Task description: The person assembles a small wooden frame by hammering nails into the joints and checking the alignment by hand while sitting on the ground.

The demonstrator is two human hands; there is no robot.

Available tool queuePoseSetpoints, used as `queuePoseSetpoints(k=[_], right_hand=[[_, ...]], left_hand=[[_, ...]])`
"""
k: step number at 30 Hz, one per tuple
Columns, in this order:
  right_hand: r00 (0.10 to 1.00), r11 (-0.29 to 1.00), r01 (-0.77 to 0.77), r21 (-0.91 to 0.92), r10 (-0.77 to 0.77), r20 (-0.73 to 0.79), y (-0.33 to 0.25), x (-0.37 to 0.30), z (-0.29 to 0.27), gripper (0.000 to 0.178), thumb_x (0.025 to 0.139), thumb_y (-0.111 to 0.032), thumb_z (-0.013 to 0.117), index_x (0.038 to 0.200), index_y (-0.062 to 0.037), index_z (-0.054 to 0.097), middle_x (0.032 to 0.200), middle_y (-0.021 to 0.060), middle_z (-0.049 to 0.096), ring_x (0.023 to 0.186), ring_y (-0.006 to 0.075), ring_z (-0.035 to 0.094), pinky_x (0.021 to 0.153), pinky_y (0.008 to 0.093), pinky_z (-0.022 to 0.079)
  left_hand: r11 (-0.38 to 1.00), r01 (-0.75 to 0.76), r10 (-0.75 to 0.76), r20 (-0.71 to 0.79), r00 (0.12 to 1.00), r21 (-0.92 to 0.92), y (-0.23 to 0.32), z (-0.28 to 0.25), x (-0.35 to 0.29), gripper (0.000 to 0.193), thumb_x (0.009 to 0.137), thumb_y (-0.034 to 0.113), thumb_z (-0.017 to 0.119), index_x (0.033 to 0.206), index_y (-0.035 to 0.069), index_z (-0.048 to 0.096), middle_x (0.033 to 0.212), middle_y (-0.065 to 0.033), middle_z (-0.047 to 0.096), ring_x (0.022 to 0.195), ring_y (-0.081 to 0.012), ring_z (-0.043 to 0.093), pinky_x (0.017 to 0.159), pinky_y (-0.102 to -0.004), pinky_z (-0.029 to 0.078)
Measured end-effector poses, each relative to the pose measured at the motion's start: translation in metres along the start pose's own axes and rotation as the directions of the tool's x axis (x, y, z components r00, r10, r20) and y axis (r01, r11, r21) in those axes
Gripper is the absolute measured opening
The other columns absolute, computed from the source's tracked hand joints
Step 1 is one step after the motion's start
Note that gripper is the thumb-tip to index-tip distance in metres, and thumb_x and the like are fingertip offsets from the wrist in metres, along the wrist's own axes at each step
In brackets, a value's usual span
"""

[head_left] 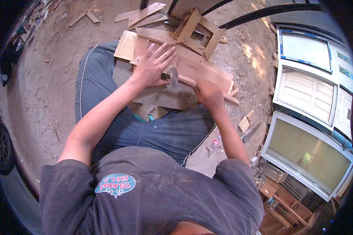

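Observation:
My right hand [210, 94] is closed around the wooden handle of a hammer [187, 80]. The hammer's metal head, slightly blurred, hangs close to my left thumb. Fingers spread, my left hand [152, 67] lies on wooden pieces over a wide plank [202, 69]. Whether a nail stands between the thumb and the hammer head I cannot tell. Under these pieces a flat grey-brown board [164, 97] rests across my legs. A small wooden frame [212, 44] sits at the plank's far side, and a pale wood block [126, 45] lies left of my left hand.
Loose wood slats [147, 15] lie beyond the work on the dirt floor [53, 86]. To the right, a handsaw [252, 132] lies beside small wood offcuts [245, 122]. White-framed panels [268, 137] line the right side. A car wheel [2, 147] shows at far left.

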State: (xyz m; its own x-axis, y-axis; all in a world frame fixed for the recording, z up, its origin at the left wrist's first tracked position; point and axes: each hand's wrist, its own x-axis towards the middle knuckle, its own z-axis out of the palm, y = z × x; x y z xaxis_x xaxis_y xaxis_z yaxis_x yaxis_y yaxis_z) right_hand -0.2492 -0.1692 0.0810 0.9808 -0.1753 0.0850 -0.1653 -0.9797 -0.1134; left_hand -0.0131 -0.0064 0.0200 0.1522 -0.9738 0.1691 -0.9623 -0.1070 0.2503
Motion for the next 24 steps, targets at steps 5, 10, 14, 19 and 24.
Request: queuePoseSetpoints(k=[5, 10, 14, 19, 24], right_hand=[[0.998, 0.997, 0.034, 0.076, -0.03, -0.051, 0.01, -0.007, -0.001, 0.025, 0.081, -0.014, 0.075, 0.102, -0.0069, 0.062, 0.078, 0.0121, 0.061, 0.071, 0.032, 0.065, 0.06, 0.0449, 0.05], [0.999, 1.0, -0.015, -0.005, 0.016, 0.042, 0.002, -0.005, -0.002, 0.023, 0.082, -0.015, 0.075, 0.1, -0.0063, 0.063, 0.078, 0.0121, 0.062, 0.07, 0.0322, 0.065, 0.059, 0.0449, 0.05], [0.999, 0.997, 0.025, 0.079, -0.023, -0.029, -0.005, -0.004, -0.001, 0.022, 0.083, -0.016, 0.075, 0.097, -0.0062, 0.062, 0.075, 0.0116, 0.059, 0.066, 0.0321, 0.064, 0.058, 0.0451, 0.049], [0.999, 0.998, -0.021, 0.059, 0.023, -0.041, -0.005, -0.004, 0.002, 0.021, 0.084, -0.017, 0.075, 0.097, -0.0065, 0.062, 0.072, 0.0128, 0.058, 0.065, 0.0338, 0.064, 0.058, 0.0462, 0.049], [0.988, 0.992, -0.123, 0.031, 0.119, 0.1, -0.011, -0.003, 0.009, 0.021, 0.085, -0.018, 0.076, 0.096, -0.0067, 0.062, 0.075, 0.016, 0.061, 0.067, 0.0366, 0.065, 0.059, 0.0467, 0.05]], left_hand=[[0.995, 0.009, -0.012, -0.026, 1.0, -0.097, -0.002, 0.006, 0.0, 0.118, 0.061, 0.064, 0.085, 0.157, 0.012, 0.041, 0.168, -0.0047, 0.033, 0.157, -0.0286, 0.025, 0.127, -0.0545, 0.017], [0.999, 0.01, -0.009, 0.022, 1.0, -0.048, -0.001, -0.001, 0.0, 0.119, 0.061, 0.065, 0.084, 0.157, 0.012, 0.041, 0.168, -0.0048, 0.032, 0.157, -0.0287, 0.025, 0.127, -0.0544, 0.018], [0.995, 0.017, -0.018, -0.014, 1.0, -0.095, -0.001, 0.003, 0.0, 0.118, 0.061, 0.064, 0.084, 0.157, 0.011, 0.041, 0.169, -0.0049, 0.032, 0.157, -0.0288, 0.024, 0.127, -0.054, 0.017], [0.997, 0.009, -0.009, -0.003, 1.0, -0.081, -0.002, 0.006, 0.0, 0.119, 0.061, 0.065, 0.084, 0.158, 0.01, 0.04, 0.169, -0.0056, 0.031, 0.157, -0.0289, 0.024, 0.127, -0.0551, 0.015], [0.998, 0.01, -0.008, 0.019, 1.0, -0.065, -0.002, 0.005, 0.001, 0.119, 0.061, 0.065, 0.083, 0.158, 0.01, 0.04, 0.169, -0.0062, 0.031, 0.157, -0.0291, 0.024, 0.127, -0.056, 0.014]])
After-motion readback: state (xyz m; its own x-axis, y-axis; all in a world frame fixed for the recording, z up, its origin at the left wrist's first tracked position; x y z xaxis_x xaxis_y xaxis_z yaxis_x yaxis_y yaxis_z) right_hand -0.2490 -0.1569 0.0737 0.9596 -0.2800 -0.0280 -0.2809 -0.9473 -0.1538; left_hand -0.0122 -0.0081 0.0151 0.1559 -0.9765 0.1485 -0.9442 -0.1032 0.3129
